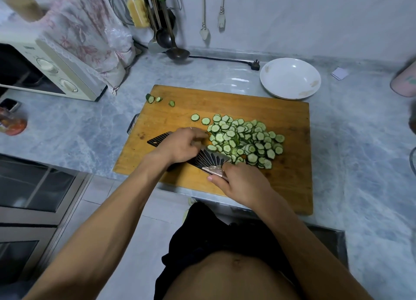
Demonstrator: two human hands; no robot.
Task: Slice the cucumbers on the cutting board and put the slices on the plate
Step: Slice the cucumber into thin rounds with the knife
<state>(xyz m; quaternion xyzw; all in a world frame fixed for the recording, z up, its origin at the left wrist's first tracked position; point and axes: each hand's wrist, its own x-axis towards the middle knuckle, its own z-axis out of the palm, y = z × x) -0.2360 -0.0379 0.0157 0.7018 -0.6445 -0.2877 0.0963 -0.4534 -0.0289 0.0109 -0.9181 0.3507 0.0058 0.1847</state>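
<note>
Wooden cutting board (258, 110), rectangular, orange-brown, scored with knife marks, lies on a grey marbled countertop (360, 142). On the board's middle-right sits a loose heap of cucumber slices (244, 139): thin rounds, pale wet flesh, dark green scalloped rims, many overlapping. Two stray slices lie just left of the heap. Three cucumber end pieces (155, 99), stubby and dark-skinned, rest near the board's far left corner.

A cleaver (209, 159) lies flat on the board at the heap's near-left edge; its broad blade is dark with ridged lines and a shiny metal bolster. Right hand (245, 184) curls around the handle end, thumb along its side. Left hand (180, 145) rests over the blade, fingers bent toward the heap's edge; whether they pinch any slices cannot be told.

A white plate (290, 77), round, shallow, glossy, with faint brown smears on its rim, sits just beyond the board's far right corner, holding no slices.
</note>
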